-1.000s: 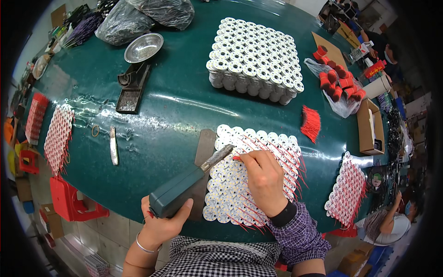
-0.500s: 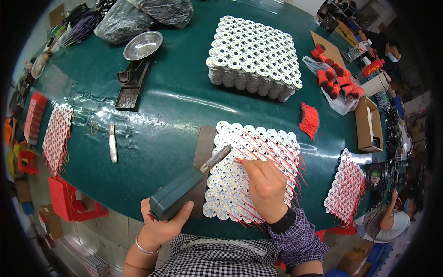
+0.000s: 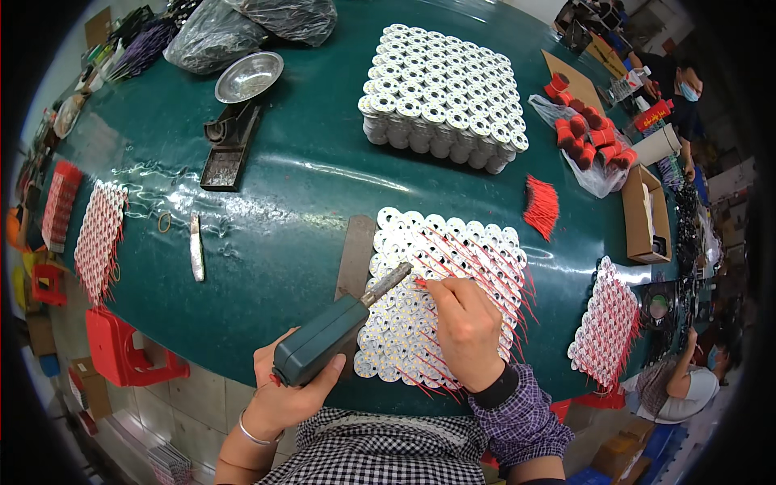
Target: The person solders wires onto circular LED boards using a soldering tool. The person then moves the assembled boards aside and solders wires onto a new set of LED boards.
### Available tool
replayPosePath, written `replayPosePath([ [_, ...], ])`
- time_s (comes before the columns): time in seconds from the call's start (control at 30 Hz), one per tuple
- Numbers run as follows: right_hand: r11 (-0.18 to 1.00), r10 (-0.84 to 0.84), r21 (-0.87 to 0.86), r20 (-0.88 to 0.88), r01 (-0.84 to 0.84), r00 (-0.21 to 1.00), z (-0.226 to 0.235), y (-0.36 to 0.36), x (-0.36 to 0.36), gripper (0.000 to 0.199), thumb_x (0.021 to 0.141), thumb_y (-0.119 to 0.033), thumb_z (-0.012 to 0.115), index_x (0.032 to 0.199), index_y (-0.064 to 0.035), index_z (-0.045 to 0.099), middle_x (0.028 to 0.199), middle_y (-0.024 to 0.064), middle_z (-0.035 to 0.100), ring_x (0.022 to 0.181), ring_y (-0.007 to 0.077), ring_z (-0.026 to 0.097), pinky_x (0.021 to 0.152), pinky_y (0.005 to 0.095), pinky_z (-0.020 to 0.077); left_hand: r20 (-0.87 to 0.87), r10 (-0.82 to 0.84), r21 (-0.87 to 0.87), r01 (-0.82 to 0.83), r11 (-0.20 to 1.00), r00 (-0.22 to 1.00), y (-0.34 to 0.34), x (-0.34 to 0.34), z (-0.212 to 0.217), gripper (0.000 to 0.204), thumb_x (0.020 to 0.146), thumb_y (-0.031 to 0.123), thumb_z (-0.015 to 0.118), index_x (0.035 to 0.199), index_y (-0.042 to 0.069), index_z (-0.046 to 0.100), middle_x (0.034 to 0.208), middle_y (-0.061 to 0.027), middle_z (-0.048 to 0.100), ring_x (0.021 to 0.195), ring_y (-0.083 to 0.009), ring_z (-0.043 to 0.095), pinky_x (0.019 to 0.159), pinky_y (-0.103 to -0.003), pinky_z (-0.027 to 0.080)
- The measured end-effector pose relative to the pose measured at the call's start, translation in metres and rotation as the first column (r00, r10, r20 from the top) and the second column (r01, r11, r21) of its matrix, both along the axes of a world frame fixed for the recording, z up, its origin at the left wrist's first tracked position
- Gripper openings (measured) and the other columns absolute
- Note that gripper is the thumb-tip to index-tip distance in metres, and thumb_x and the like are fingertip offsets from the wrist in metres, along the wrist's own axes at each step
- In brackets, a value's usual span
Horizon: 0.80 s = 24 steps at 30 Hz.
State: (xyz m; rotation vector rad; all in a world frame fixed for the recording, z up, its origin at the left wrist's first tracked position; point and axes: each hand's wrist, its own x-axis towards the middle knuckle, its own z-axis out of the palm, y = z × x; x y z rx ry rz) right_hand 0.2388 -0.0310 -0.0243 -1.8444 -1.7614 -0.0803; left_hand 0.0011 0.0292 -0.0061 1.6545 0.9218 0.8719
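My left hand (image 3: pixel 284 394) grips a dark green hand-held soldering tool (image 3: pixel 323 339), whose metal tip rests on a sheet of round white disc parts (image 3: pixel 436 242) lying flat on the green table (image 3: pixel 299 194). My right hand (image 3: pixel 467 330) lies on the same sheet, its fingers pinching a thin red wire (image 3: pixel 422 284) right at the tool's tip. Many red wires (image 3: pixel 493 275) run diagonally across the right part of the sheet.
A block of stacked white spools (image 3: pixel 440 93) stands at the back. Loose red wires (image 3: pixel 541 206), a bag of red rolls (image 3: pixel 590 137), a cardboard box (image 3: pixel 643 214), a metal bowl (image 3: pixel 248 75), a tool stand (image 3: pixel 228 149) and further wired sheets (image 3: pixel 99 238) (image 3: pixel 606 331) surround them. Other people sit at the right.
My right hand and the tool's tip have shifted slightly over the sheet, to a neighbouring disc. The rest of the table looks the same.
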Motion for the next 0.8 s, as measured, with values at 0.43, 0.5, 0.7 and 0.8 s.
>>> replayPosePath([
  [0.43,1.0,-0.004,-0.026,0.005,0.004,1.0,-0.001,-0.001,0.001,0.027,0.077,0.003,0.066,0.104,0.0012,0.066,0.091,0.0107,0.061,0.078,0.0258,0.063,0.064,0.0364,0.0517,-0.07,-0.024,-0.082,0.018,0.996,0.997,-0.002,-0.001,-0.007,0.017,0.08,0.004,0.077,0.094,-0.002,0.07,0.077,-0.0057,0.064,0.063,-0.011,0.057,0.057,-0.025,0.046],
  [0.5,1.0,0.001,-0.02,0.008,-0.001,1.0,-0.001,0.0,0.002,0.027,0.077,0.003,0.066,0.104,0.0013,0.066,0.09,0.0107,0.06,0.078,0.0257,0.063,0.064,0.0363,0.0518,-0.114,-0.028,-0.037,0.024,0.999,0.993,0.0,0.001,-0.004,0.016,0.08,0.003,0.077,0.093,-0.002,0.07,0.076,-0.0061,0.064,0.061,-0.0118,0.057,0.056,-0.026,0.045],
  [0.7,1.0,-0.009,-0.028,0.008,0.009,1.0,-0.001,-0.001,0.0,0.027,0.076,0.003,0.065,0.103,0.0011,0.067,0.091,0.0106,0.061,0.079,0.026,0.064,0.064,0.0366,0.052,-0.164,-0.03,0.03,0.035,0.999,0.986,0.001,0.001,0.002,0.015,0.078,0.002,0.077,0.091,-0.002,0.07,0.076,-0.0068,0.064,0.059,-0.0123,0.058,0.055,-0.026,0.046],
  [0.8,1.0,-0.009,-0.022,0.01,0.009,1.0,-0.001,-0.001,0.001,0.026,0.076,0.003,0.065,0.102,0.0011,0.067,0.09,0.0105,0.061,0.079,0.0262,0.064,0.064,0.0367,0.0522,-0.056,0.01,0.112,-0.004,0.994,0.998,0.0,0.003,0.004,0.016,0.078,0.001,0.077,0.092,-0.003,0.07,0.077,-0.0067,0.065,0.059,-0.0124,0.058,0.055,-0.025,0.046],
])
